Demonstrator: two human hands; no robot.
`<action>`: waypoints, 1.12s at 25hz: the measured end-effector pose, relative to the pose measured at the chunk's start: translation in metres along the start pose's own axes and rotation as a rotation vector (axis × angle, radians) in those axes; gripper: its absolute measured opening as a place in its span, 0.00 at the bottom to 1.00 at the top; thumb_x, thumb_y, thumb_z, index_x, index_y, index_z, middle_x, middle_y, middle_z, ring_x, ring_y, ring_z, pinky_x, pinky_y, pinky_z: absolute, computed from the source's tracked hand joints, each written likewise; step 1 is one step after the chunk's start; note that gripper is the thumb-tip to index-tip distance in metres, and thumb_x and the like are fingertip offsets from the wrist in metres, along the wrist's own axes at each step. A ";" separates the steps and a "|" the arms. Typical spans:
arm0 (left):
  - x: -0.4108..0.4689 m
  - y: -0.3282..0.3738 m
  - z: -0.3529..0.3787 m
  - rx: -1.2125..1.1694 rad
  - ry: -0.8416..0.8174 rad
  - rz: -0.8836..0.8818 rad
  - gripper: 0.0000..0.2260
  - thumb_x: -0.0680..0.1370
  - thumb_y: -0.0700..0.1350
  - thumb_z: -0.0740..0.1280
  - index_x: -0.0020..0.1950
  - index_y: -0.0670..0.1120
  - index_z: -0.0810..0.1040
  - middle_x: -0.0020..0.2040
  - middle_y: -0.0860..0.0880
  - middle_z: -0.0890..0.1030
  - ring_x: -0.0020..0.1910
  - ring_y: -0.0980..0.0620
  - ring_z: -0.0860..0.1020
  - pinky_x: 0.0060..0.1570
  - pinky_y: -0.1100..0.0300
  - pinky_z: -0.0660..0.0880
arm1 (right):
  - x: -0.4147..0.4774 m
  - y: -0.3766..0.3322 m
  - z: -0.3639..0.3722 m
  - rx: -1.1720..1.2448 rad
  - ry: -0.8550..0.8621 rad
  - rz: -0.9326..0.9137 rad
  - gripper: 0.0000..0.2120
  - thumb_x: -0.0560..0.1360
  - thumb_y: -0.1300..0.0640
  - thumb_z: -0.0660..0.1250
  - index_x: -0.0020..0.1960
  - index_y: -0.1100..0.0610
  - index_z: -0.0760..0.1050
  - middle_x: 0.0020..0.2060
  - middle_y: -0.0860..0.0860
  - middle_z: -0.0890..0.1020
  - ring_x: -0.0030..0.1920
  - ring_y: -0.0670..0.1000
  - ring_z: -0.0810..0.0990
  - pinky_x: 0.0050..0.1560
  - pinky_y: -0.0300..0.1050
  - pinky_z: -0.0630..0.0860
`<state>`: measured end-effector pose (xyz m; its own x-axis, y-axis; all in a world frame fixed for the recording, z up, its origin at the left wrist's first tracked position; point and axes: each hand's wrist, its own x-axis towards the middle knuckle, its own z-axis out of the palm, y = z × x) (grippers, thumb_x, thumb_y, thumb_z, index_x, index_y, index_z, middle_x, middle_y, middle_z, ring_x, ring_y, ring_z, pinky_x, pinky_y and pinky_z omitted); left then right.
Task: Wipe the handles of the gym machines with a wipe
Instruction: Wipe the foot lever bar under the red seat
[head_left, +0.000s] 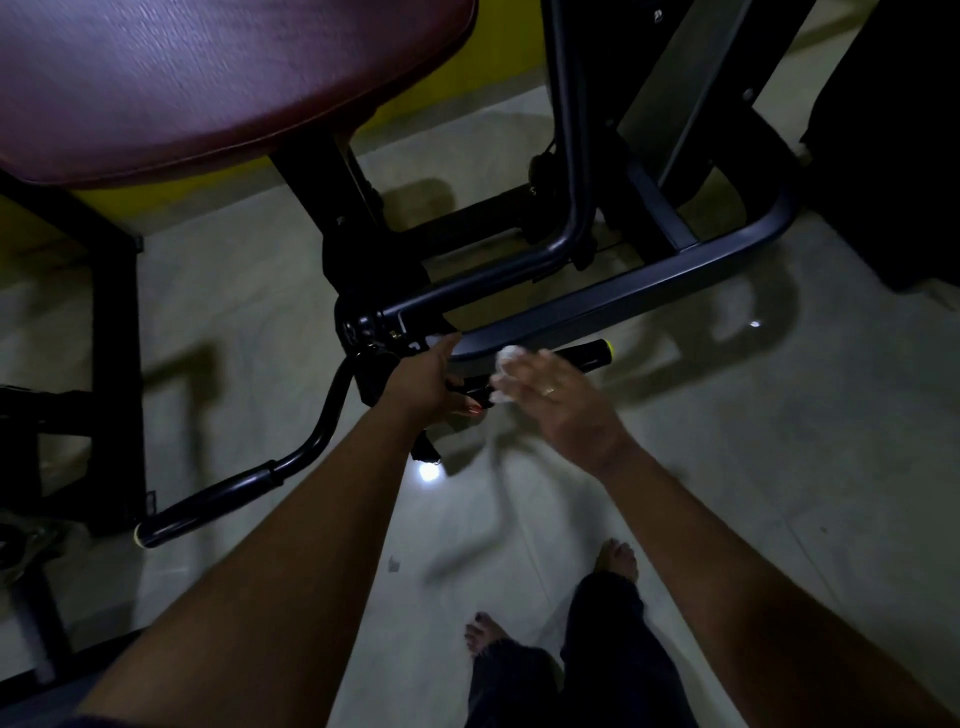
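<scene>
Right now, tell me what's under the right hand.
A white wipe shows under the right hand, held against the black handle. The handle's stretch beneath palm and wipe is covered.

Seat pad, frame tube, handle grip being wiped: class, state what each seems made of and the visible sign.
Seat pad: probably maroon vinyl or leatherette; fine grain, soft sheen, seam along the edge. Frame tube: dark painted or coated metal, satin; smooth bends, bolt heads. Handle grip: likely matte black rubber or foam with a yellowish end cap; blur leaves it open.
</scene>
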<state>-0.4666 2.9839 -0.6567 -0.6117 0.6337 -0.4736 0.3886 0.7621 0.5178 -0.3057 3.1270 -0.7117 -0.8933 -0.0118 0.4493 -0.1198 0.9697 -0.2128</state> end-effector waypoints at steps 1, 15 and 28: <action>0.002 -0.002 0.001 -0.020 -0.010 -0.002 0.48 0.63 0.43 0.81 0.77 0.49 0.59 0.61 0.43 0.80 0.61 0.46 0.78 0.61 0.53 0.74 | -0.007 0.011 -0.004 0.008 0.070 0.084 0.19 0.76 0.69 0.58 0.63 0.60 0.77 0.65 0.58 0.76 0.69 0.58 0.70 0.69 0.60 0.65; 0.001 -0.001 0.004 -0.143 -0.029 -0.046 0.44 0.65 0.38 0.79 0.76 0.49 0.61 0.60 0.40 0.80 0.61 0.45 0.78 0.59 0.49 0.76 | 0.066 0.022 -0.038 -0.314 -0.620 0.488 0.13 0.78 0.55 0.56 0.48 0.56 0.78 0.44 0.53 0.80 0.47 0.57 0.80 0.43 0.48 0.65; 0.005 -0.005 0.004 -0.179 -0.038 -0.066 0.45 0.65 0.37 0.79 0.77 0.49 0.61 0.60 0.39 0.79 0.60 0.44 0.78 0.58 0.47 0.77 | 0.027 -0.024 0.004 0.183 0.757 1.233 0.13 0.78 0.63 0.61 0.59 0.68 0.78 0.52 0.62 0.83 0.51 0.59 0.82 0.54 0.26 0.67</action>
<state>-0.4687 2.9833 -0.6649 -0.6042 0.5900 -0.5356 0.2174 0.7687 0.6015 -0.3284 3.1020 -0.6983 -0.0379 0.9721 0.2316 0.4335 0.2248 -0.8727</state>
